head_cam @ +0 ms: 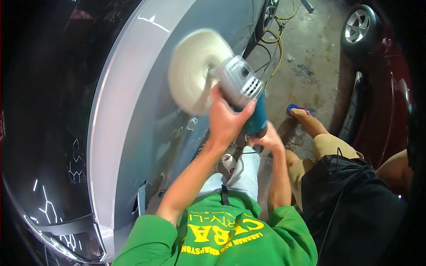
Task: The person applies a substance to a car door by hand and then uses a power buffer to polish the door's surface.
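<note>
A rotary polisher (237,79) with a grey metal gear housing and a teal motor body is held in front of me in both hands. My left hand (221,114) wraps its front end just behind the housing. Around the rear of the teal body (256,116), my right hand (271,138) is closed. The wide cream buffing pad (196,73) looks blurred and is tilted towards the grey side panel of a car (139,139). Whether its edge touches the paint is hard to tell. Part of the polisher is covered by my fingers.
Another person in black (352,206) and tan shorts is close on my right. Beyond stands a dark red car (382,116) with a silver-spoked wheel (356,26). Yellow and black cables (281,50) lie on the concrete floor (309,76). A glossy black car surface (50,116) lies left.
</note>
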Tool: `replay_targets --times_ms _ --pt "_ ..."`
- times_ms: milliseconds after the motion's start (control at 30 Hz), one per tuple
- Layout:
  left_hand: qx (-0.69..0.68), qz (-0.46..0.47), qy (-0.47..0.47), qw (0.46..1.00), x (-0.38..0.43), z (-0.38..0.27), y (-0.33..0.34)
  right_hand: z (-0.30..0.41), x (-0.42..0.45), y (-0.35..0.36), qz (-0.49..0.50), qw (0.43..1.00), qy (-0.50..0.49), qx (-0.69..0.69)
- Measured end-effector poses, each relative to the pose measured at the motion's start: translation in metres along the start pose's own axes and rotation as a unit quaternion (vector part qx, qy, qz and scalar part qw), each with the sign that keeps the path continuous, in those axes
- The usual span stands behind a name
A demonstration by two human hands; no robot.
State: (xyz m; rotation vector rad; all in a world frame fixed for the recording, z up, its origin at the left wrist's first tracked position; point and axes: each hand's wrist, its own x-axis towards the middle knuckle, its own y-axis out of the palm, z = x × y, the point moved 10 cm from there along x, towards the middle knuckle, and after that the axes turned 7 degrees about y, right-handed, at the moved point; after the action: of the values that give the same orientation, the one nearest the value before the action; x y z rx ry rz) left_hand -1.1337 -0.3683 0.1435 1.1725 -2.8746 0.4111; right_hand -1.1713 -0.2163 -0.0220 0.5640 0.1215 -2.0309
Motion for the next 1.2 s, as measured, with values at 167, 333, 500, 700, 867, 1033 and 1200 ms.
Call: replay_targets --times_ms 167,333,500,700,867,1033,1200 --pt "-0.078 -0.089 -0.038 0.992 -0.165 0.026 -0.091 -0.045 -0.059 0.083 0.016 0.988 -0.079 -0.135" --pt "-0.060 -0.134 -0.001 0.989 -0.293 0.041 -0.165 -0.042 -0.093 0.155 0.104 0.983 -0.053 -0.139" --pt "-0.044 -0.159 0.015 0.986 -0.309 0.044 -0.179 -0.019 -0.090 0.168 0.120 0.970 -0.087 -0.193" --pt "-0.060 -0.120 -0.010 0.991 -0.172 0.026 -0.106 -0.012 -0.034 0.084 0.072 0.986 -0.062 -0.138" --pt "0.023 -0.031 -0.058 0.998 -0.005 -0.012 -0.013 -0.008 0.028 -0.007 0.046 0.997 0.049 0.038" --pt "0.062 0.005 -0.017 0.998 0.129 -0.027 0.071 0.057 0.083 -0.096 0.018 0.997 0.053 0.055" --pt "0.103 0.030 0.011 0.994 0.206 -0.030 0.114 0.081 0.121 -0.156 -0.045 0.997 0.058 0.010"
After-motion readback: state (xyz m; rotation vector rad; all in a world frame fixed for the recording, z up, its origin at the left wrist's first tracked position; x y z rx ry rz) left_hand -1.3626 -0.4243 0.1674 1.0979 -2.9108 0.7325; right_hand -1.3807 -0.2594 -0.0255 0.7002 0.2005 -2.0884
